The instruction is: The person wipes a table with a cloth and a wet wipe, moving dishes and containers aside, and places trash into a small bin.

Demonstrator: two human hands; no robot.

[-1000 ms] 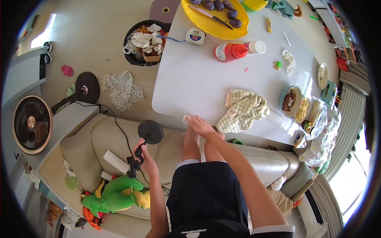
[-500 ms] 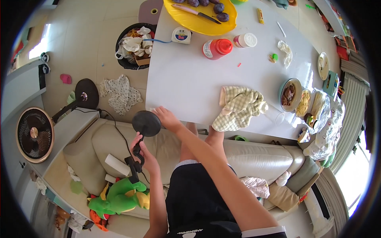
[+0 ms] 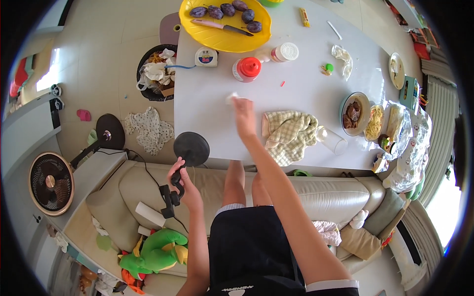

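My left hand (image 3: 186,191) is wrapped round the curved arm of a black stand (image 3: 191,149), holding it over the sofa by the table's near edge. The stand has a round, flat base facing up and a black clamp-like end with a cord. Over the table, my right hand (image 3: 245,118) is smeared by motion, with a crumpled white tissue (image 3: 233,98) at its fingertips. A red-capped bottle (image 3: 247,69) stands just beyond it. To its right lies a green checked cloth (image 3: 290,133), with a clear glass (image 3: 332,140) on its side.
A yellow leaf-shaped plate (image 3: 197,32) carries plums and a knife (image 3: 222,27). Nearby are a tape measure (image 3: 206,56) and a white-lidded jar (image 3: 285,52). Food bowls (image 3: 354,114) stand at right. A full trash bin (image 3: 157,74) and a fan (image 3: 51,183) are at left.
My right hand has moved from beside the stand's base to the right and farther over the table, where the white tissue shows. My left hand still holds the stand. The whole view has shifted slightly.
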